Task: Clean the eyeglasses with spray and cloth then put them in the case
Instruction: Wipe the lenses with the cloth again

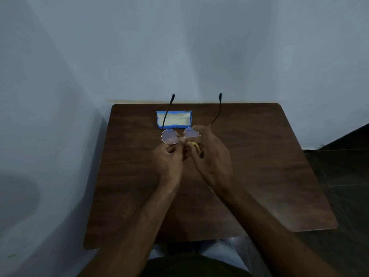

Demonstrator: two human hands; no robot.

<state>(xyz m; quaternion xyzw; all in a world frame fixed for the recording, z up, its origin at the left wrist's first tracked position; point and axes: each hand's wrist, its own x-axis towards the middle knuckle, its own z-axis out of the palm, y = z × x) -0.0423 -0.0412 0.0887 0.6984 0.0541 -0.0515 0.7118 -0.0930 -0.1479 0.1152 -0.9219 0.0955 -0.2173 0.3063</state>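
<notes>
Round thin-framed eyeglasses [170,136] are held up over the table, their temples open and pointing away from me. My left hand [168,158] pinches the frame near the bridge. My right hand [209,154] grips a small yellow cloth [194,145] against the right lens, with its fingers curled over the top of that lens. The open blue case [174,119] with a pale lining lies on the table just behind the glasses. No spray bottle is in sight.
A dark wooden table [259,166] stands against a pale wall, with a second wall close on the left. Dark floor shows to the right of the table. My lap is visible below the table's near edge.
</notes>
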